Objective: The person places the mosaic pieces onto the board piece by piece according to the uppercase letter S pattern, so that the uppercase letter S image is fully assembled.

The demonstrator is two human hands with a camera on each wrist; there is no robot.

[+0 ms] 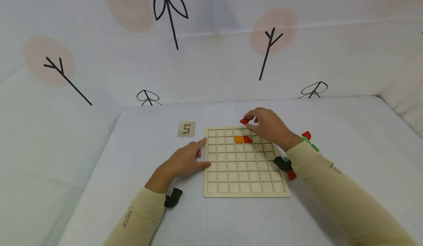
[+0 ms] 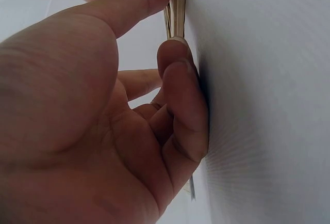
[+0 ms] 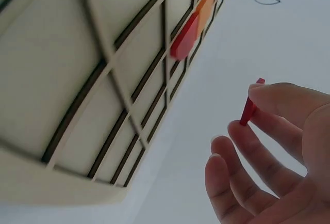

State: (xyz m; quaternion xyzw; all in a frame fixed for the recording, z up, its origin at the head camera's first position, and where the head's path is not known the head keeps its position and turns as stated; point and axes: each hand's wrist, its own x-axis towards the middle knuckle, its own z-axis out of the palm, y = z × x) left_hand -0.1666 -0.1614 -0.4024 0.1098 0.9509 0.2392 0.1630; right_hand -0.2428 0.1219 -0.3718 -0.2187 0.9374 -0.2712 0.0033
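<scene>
Two long beige sleeves (image 1: 353,198), each with small dark lettering (image 1: 335,169) and a black fitting (image 1: 282,163) at the wrist end.

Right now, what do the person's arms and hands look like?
The left sleeve and right sleeve are long and beige, with small dark lettering. A dark piece sticks out beside each cuff. The left hand and right hand wear no gloves.

White table (image 1: 241,220) bearing a grid board (image 1: 234,177)

A small patterned card (image 1: 186,129) lies left of the board's far corner. Right of the board are two green pieces (image 1: 314,148), a red piece (image 1: 307,134) and, close to its edge, another red piece (image 1: 292,175).
</scene>
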